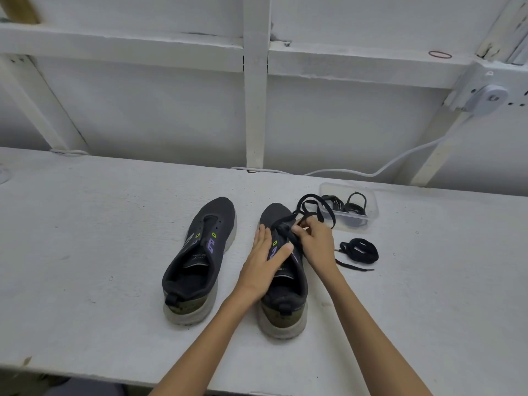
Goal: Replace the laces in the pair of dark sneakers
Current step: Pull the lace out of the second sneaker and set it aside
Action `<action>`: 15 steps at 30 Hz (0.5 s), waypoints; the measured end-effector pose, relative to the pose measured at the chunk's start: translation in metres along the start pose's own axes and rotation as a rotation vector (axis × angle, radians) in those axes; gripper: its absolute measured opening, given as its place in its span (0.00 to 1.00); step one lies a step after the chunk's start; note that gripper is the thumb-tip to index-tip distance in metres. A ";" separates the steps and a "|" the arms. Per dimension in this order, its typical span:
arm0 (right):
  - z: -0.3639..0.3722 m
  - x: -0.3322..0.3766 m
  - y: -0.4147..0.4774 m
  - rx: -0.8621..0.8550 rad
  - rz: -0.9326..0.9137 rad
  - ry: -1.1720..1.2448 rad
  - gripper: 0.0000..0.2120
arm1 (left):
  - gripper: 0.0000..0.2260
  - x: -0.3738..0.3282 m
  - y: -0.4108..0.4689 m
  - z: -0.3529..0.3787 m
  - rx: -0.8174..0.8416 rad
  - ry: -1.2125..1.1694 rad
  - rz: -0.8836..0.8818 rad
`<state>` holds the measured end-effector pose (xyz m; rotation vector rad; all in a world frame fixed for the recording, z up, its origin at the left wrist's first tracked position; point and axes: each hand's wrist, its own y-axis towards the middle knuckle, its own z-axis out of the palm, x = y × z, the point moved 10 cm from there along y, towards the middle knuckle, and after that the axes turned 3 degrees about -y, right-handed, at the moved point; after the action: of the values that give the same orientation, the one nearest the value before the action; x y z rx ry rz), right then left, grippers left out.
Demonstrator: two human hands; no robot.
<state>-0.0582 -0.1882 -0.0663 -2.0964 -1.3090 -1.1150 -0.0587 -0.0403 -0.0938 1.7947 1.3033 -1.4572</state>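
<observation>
On the white painted wooden counter [85,224] two dark mesh sneakers with grey soles stand side by side, toes pointing away from the wearer of the camera. The left sneaker [197,261] carries no lace; its eyelets are bare and its tongue lies open. The left hand [264,260] lies flat across the right sneaker [283,295], fingers [281,252] spread and extended over the tongue area, pressing down and grasping nothing. The right hand [315,242] is at the upper eyelets of the same shoe, its fingers pinched closed on a flat black lace [310,205], which loops upward and to the right, toward the toe and beyond it. To the right of that hand, a bundled black lace [360,250] rests on the counter, one end trailing loose. Behind it, near the wall, stands a clear plastic rectangular container [371,204] holding further dark coiled items; what they are cannot be told.
</observation>
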 end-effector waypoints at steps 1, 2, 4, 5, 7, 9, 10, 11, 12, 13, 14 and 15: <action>0.001 -0.001 -0.001 -0.008 0.004 -0.009 0.05 | 0.34 0.000 0.000 0.001 0.001 -0.002 0.007; 0.002 -0.003 -0.002 -0.015 0.010 -0.021 0.05 | 0.34 -0.001 0.000 0.001 0.001 -0.002 0.012; 0.002 -0.004 -0.003 -0.030 0.027 -0.039 0.06 | 0.34 0.000 0.001 0.000 -0.006 -0.012 0.018; 0.002 -0.005 -0.003 -0.036 0.035 -0.037 0.06 | 0.34 0.001 0.002 -0.001 -0.014 -0.029 0.022; 0.001 -0.007 -0.004 -0.044 0.054 -0.009 0.06 | 0.37 0.001 0.003 -0.009 -0.075 -0.105 0.039; 0.001 -0.010 -0.004 -0.033 0.070 0.039 0.06 | 0.34 -0.007 0.005 -0.026 -0.197 -0.144 0.084; 0.002 -0.012 -0.003 -0.024 0.079 0.059 0.06 | 0.27 -0.014 0.007 -0.036 -0.269 -0.132 0.119; 0.003 -0.014 -0.003 -0.017 0.088 0.073 0.05 | 0.19 -0.025 0.009 -0.046 -0.336 -0.094 0.165; 0.003 -0.015 -0.003 -0.014 0.095 0.080 0.05 | 0.13 -0.037 0.013 -0.052 -0.368 -0.034 0.209; 0.003 -0.016 -0.003 -0.014 0.100 0.081 0.05 | 0.10 -0.050 0.019 -0.053 -0.351 0.045 0.242; 0.003 -0.016 -0.004 -0.017 0.098 0.082 0.05 | 0.09 -0.059 0.027 -0.050 -0.297 0.149 0.253; 0.002 -0.015 -0.003 -0.021 0.096 0.085 0.06 | 0.09 -0.064 0.035 -0.044 -0.225 0.275 0.244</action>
<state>-0.0639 -0.1937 -0.0799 -2.0800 -1.1503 -1.1675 -0.0059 -0.0427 -0.0272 1.9679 1.2647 -0.9206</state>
